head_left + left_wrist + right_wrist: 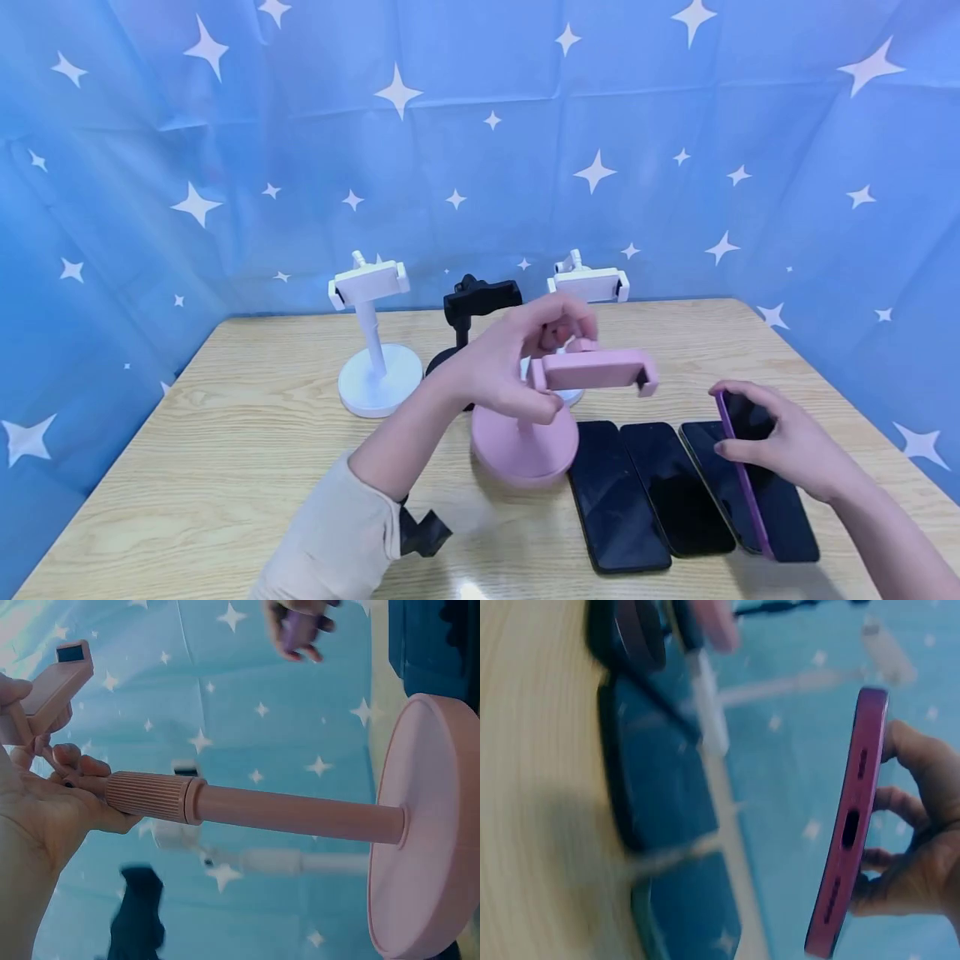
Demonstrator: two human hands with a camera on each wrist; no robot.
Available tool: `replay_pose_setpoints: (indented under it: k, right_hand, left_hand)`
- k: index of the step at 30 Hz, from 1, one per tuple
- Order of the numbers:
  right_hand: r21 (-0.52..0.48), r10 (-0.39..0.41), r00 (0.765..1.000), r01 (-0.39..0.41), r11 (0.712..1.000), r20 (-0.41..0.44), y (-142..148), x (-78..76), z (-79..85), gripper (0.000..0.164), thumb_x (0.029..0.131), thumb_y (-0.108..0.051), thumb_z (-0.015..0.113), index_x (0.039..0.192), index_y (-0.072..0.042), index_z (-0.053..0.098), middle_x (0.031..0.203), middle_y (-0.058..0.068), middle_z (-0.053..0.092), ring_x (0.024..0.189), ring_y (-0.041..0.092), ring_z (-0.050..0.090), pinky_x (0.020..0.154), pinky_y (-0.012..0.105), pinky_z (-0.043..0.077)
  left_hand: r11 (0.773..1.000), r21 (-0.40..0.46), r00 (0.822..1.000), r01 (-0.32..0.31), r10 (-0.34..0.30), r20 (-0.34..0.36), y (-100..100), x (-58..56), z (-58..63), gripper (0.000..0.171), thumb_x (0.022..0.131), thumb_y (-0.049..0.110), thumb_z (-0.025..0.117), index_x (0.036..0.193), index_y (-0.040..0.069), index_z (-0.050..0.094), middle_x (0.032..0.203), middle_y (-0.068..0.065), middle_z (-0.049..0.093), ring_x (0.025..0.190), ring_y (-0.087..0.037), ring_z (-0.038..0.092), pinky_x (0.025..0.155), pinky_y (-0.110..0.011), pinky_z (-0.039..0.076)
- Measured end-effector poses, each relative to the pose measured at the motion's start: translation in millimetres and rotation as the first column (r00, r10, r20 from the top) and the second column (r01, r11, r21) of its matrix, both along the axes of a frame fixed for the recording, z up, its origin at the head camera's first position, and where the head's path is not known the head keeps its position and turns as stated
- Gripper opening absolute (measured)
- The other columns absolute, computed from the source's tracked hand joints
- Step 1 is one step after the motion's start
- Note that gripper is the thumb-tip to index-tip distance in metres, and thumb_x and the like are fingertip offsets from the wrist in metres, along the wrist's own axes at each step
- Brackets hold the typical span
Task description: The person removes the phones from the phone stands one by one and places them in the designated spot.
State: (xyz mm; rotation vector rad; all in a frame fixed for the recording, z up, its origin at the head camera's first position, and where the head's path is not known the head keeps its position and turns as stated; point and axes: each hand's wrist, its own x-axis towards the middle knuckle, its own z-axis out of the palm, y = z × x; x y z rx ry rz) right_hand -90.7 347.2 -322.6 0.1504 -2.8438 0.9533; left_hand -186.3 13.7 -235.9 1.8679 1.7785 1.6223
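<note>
My left hand (517, 358) grips a pink phone stand (540, 450) just behind its top clamp. In the left wrist view the fingers curl about the thin neck between the clamp (64, 686) and the ribbed collar, with the round base at the far end of the pole. My right hand (806, 446) holds a phone (750, 419) with a purple edge, tilted up over the phones on the table. The right wrist view shows that phone's port end (847, 829), thumb and fingers on its sides.
Dark phones lie side by side, including a left one (618, 500) and a middle one (678, 492). Behind stand a white stand (378, 379), a black stand (483, 298) and another white stand (592, 285), partly hidden by my left hand. A starry blue curtain (480, 167) hangs beyond the wooden table (225, 467).
</note>
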Motion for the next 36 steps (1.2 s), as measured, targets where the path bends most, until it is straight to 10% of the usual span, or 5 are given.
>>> replay_pose_setpoints:
  k: [6,11,19,36]
  right_hand:
    - [0.068,0.000,0.996,-0.006,0.998,0.091,44,-7.3,-18.6,0.056,0.073,-0.013,0.072,0.121,-0.001,0.046,0.121,0.026,0.045,0.101,0.011,0.041,0.072,0.029,0.038]
    - [0.070,-0.038,0.990,0.029,0.997,0.138,67,-9.7,-29.7,0.055,0.071,-0.010,0.071,0.116,0.006,0.045,0.100,0.023,0.053,0.076,0.014,0.049,0.060,0.027,0.042]
    - [0.133,-0.088,0.987,0.071,0.989,0.132,86,-5.7,-41.3,0.051,0.067,-0.007,0.072,0.110,0.008,0.050,0.095,0.017,0.055,0.071,0.013,0.043,0.057,0.024,0.036]
    - [0.122,-0.101,0.991,0.090,0.988,0.088,83,-12.9,-43.5,0.050,0.058,-0.006,0.072,0.104,0.003,0.056,0.091,0.015,0.057,0.072,0.018,0.044,0.057,0.025,0.034]
  left_hand:
    - [0.998,0.035,0.996,0.047,-0.044,-0.083,43,1.7,12.4,0.051,0.056,0.003,0.062,0.105,-0.002,0.047,0.086,-0.008,0.044,0.068,-0.009,0.038,0.061,-0.020,0.034]
    - [0.997,0.071,0.989,0.019,-0.009,-0.144,85,4.1,9.9,0.055,0.055,0.001,0.067,0.106,-0.003,0.048,0.098,-0.009,0.045,0.081,-0.006,0.038,0.071,-0.015,0.037]
    - [0.985,0.001,0.903,-0.174,0.160,-0.398,142,-0.5,0.6,0.052,0.062,0.019,0.072,0.108,0.006,0.052,0.099,0.001,0.049,0.090,-0.003,0.037,0.084,-0.009,0.026]
    - [0.948,0.111,0.861,-0.297,0.316,-0.397,183,-33.4,-38.1,0.050,0.061,0.018,0.069,0.107,0.007,0.052,0.096,0.000,0.049,0.088,-0.007,0.041,0.084,-0.011,0.026]
